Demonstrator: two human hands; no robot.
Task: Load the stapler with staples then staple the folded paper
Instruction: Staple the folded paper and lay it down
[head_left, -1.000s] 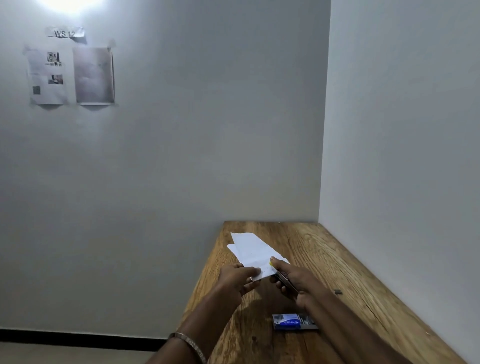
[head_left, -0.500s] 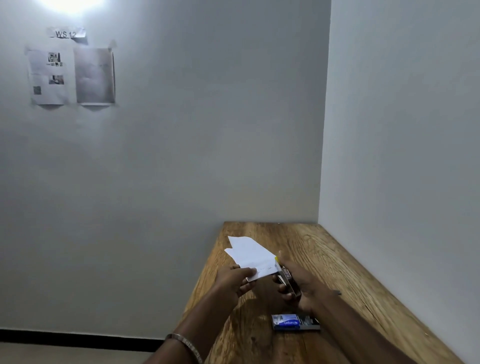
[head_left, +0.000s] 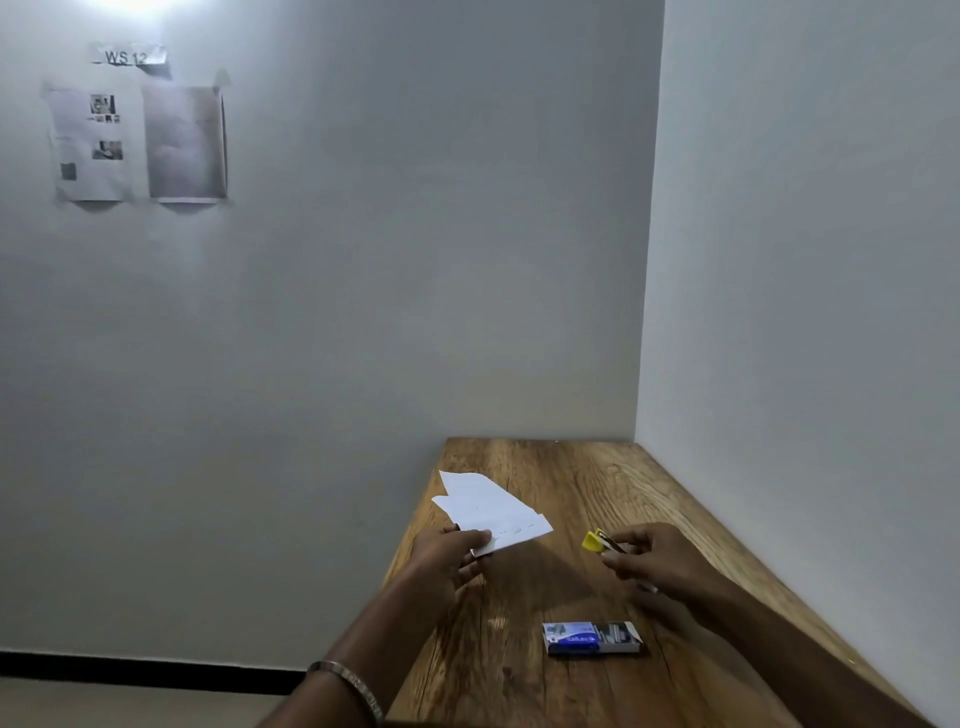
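Stapler (head_left: 602, 542), small, yellow-tipped, gripped by right hand (head_left: 652, 558) | left hand (head_left: 452, 553) pinches creased white folded paper (head_left: 491, 512)

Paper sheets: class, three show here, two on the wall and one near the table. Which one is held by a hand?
The folded paper, pinched by the left hand over the table.

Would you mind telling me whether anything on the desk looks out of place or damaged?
Only the staple box stands out: its tray is slid partly out of the blue sleeve on the wooden desk. Nothing looks damaged.
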